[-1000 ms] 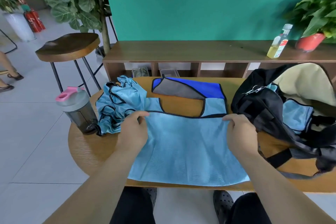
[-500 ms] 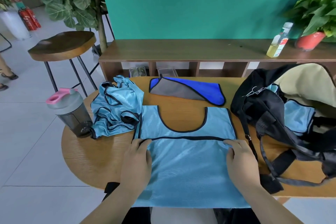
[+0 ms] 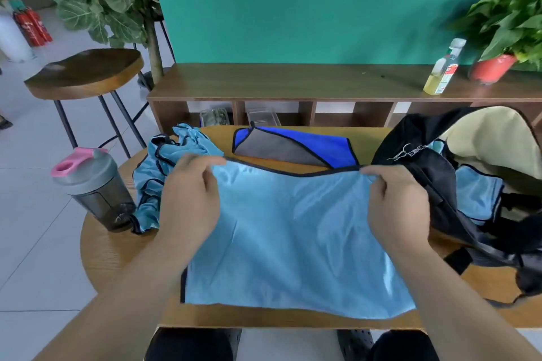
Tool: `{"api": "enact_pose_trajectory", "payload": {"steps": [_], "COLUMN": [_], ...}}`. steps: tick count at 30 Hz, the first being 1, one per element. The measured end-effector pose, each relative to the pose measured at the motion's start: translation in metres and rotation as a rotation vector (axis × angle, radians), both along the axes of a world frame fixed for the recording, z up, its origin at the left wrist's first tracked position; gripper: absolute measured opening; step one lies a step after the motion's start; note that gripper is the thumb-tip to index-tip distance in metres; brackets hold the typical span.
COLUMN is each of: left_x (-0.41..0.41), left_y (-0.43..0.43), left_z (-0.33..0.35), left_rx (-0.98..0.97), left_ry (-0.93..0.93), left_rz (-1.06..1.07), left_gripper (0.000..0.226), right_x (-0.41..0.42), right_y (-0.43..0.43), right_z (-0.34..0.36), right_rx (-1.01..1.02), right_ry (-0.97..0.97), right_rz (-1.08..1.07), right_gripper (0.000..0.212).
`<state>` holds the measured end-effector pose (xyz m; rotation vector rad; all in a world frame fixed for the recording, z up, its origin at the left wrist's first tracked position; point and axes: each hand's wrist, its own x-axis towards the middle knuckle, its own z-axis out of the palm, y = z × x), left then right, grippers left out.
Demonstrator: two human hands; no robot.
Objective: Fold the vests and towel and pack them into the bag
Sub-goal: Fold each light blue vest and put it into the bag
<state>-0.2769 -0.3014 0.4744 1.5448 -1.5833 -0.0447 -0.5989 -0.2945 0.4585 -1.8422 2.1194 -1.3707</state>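
Seated at a round wooden table (image 3: 117,246). My left hand (image 3: 187,199) pinches the left end of the black-trimmed top edge of a light blue vest (image 3: 293,231), thumb and fingers curled onto the cloth. My right hand (image 3: 396,205) pinches the right end of the same edge. The edge runs between the two grips with a slight dip in the middle. The rest of the vest spreads over the table toward me, its lower hem near the table's front edge. Just left of my left hand lies a heap of crumpled vests (image 3: 152,182), same blue, same black trim. Behind the held edge lies the towel (image 3: 308,145), blue with a grey face folded over. To my right the black bag (image 3: 416,184) gapes open, close beside my right hand, with a packed vest (image 3: 475,199) showing inside. A grey shaker bottle (image 3: 96,193) with a pink cap stands upright at the table's left edge, beside the heap. Beyond the table: a stool (image 3: 85,73), and a low shelf (image 3: 293,82) carrying a bottle of yellow liquid (image 3: 443,70) and a potted plant (image 3: 498,67).
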Motion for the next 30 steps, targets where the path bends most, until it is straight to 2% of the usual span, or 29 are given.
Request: {"api": "enact_pose_trajectory", "payload": {"steps": [4, 6, 8, 13, 18, 21, 24, 27, 30], "left_x": [0.004, 0.000, -0.001, -0.003, -0.005, -0.002, -0.003, -0.002, 0.002], "left_y": [-0.086, -0.096, -0.086, -0.058, -0.038, -0.025, -0.012, -0.015, -0.036], "left_z": [-0.039, -0.077, -0.113, -0.156, -0.154, -0.150, -0.139, -0.123, -0.108], "left_rx": [0.331, 0.502, 0.568, 0.288, 0.221, 0.212, 0.198, 0.187, 0.189], "left_ry": [-0.095, -0.094, -0.126, -0.238, -0.292, -0.260, -0.134, -0.001, 0.017], "left_rz": [0.031, -0.054, -0.069, 0.007, -0.022, -0.075, -0.127, -0.120, -0.070], "left_gripper": [0.028, 0.024, 0.024, 0.035, 0.040, 0.046, 0.043, 0.037, 0.034], "right_x": [-0.010, -0.016, -0.023, -0.031, -0.031, -0.031, -0.032, -0.036, -0.041], "right_y": [-0.083, -0.097, -0.092, -0.068, -0.049, -0.036, -0.028, -0.027, -0.038], "right_z": [-0.031, -0.061, -0.090, -0.122, -0.113, -0.109, -0.107, -0.103, -0.097], "right_rx": [0.397, 0.568, 0.629, 0.391, 0.321, 0.325, 0.282, 0.241, 0.283], "right_ry": [-0.047, 0.008, 0.081, 0.071, -0.039, -0.110, -0.147, -0.093, -0.031], "right_rz": [-0.009, 0.064, 0.075, 0.023, 0.006, 0.017, 0.041, 0.014, 0.011], "right_gripper": [0.044, 0.052, 0.053, 0.032, 0.024, 0.024, 0.029, 0.035, 0.043]}}
